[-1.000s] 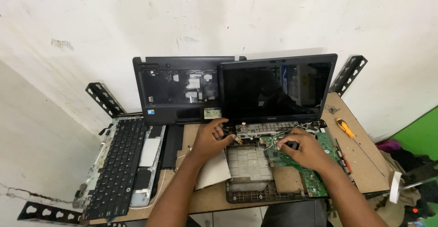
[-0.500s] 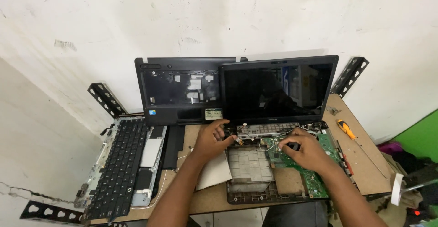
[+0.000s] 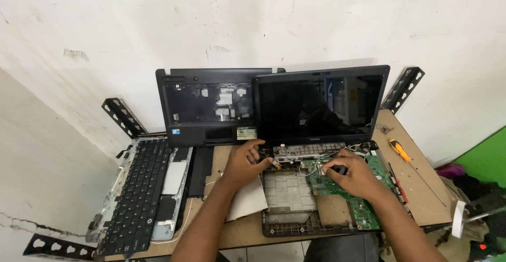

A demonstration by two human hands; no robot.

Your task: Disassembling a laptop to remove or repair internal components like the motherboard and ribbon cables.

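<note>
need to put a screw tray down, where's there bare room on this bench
Bare wood on the table right of the green circuit board, below the orange screwdriver. The middle is crowded: both hands, opened laptop base; the keyboard fills the left.

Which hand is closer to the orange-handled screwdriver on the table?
Right. The right hand rests on the green board, left of the screwdriver; the left hand is farther left, at the laptop hinge.

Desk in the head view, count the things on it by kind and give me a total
Opened laptop with screen: 1
Detached black palmrest cover: 1
Loose keyboard assemblies: 1
Green circuit boards: 1
Orange-handled screwdrivers: 1
Pale card sheets: 1
Total: 6
</note>
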